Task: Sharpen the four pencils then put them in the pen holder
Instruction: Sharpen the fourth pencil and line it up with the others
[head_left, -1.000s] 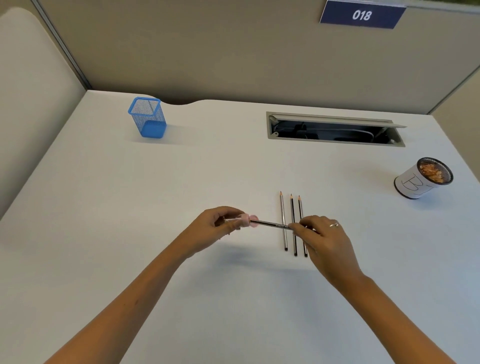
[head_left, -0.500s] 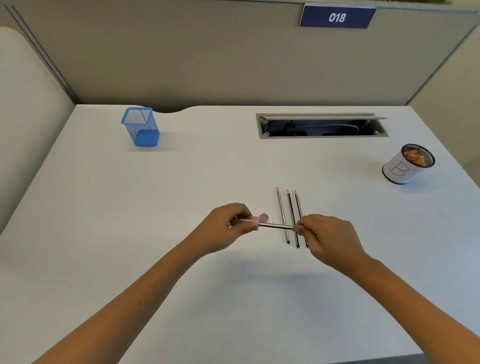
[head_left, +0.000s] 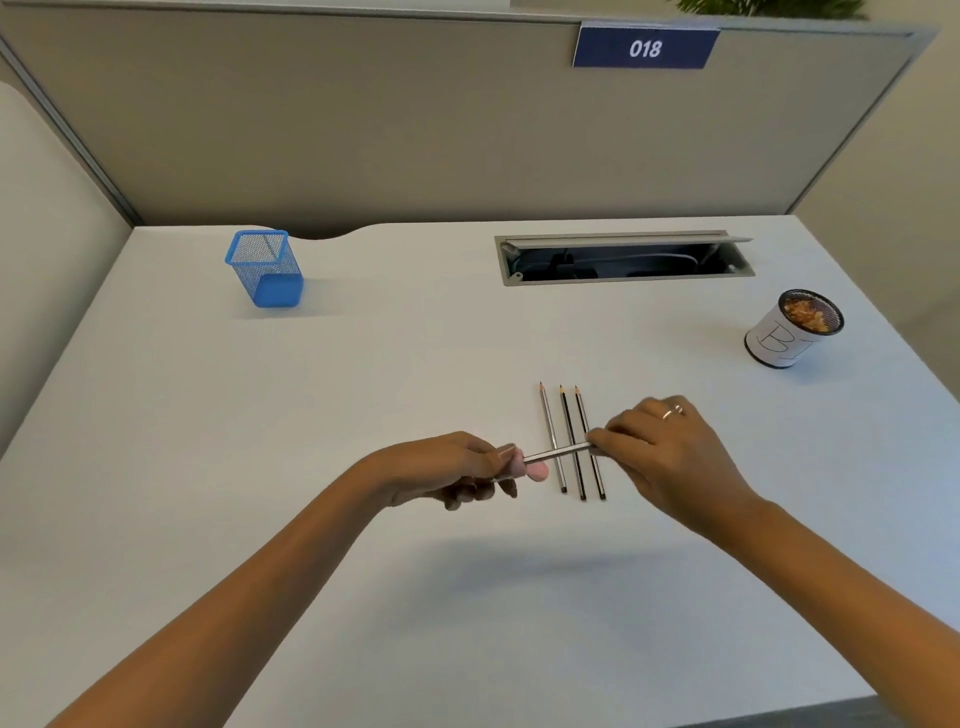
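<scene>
My left hand (head_left: 447, 470) pinches a small pink sharpener (head_left: 531, 469) above the white desk. A dark pencil (head_left: 558, 453) runs level from the sharpener to my right hand (head_left: 670, 457), whose fingertips grip its other end. Under it, three pencils (head_left: 570, 441) lie side by side on the desk, tips pointing away from me; my right hand partly covers the rightmost one. The blue mesh pen holder (head_left: 266, 267) stands empty at the far left of the desk, well away from both hands.
A white cup (head_left: 779, 340) marked "B", holding pencil shavings, stands at the right. An open cable tray (head_left: 623, 259) is sunk into the desk (head_left: 363, 374) at the back. Grey partition walls close the back and the sides.
The pencil has tilted, its right end now higher. My right hand has rolled over, showing its ring. The camera has tipped upward, so more of the back partition shows.
</scene>
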